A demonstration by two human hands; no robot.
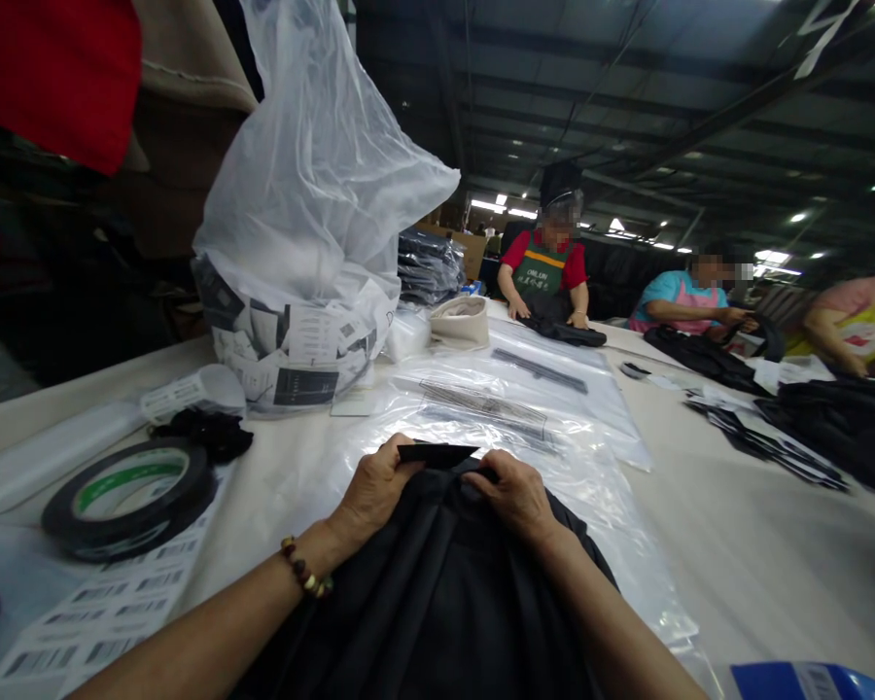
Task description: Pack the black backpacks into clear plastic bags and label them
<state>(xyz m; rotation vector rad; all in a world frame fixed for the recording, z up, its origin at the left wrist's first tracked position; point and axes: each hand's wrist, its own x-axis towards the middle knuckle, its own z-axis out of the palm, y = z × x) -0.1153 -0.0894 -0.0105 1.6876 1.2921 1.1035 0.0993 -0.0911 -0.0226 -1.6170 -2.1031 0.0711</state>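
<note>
A black garment [452, 593] spreads across the near edge of the table, its folds running toward me. My left hand [375, 496] pinches the garment's top edge, where a flat black strip [437, 453] stands up between the hands. On the other side my right hand [517, 496] grips the same top edge, fingers curled into the cloth. Whether the strip is a tag or part of the garment, I cannot tell. Under and beyond the garment lie clear plastic bags [598, 506], flat and shiny.
To the left stand a big plastic bag of printed labels [298, 340], a roll of black tape [131, 501] and barcode sheets [109, 622]. A beige fabric roll [459, 323] sits farther back. Across the table, several people handle dark garments [707, 360]. A blue packet [802, 681] lies near right.
</note>
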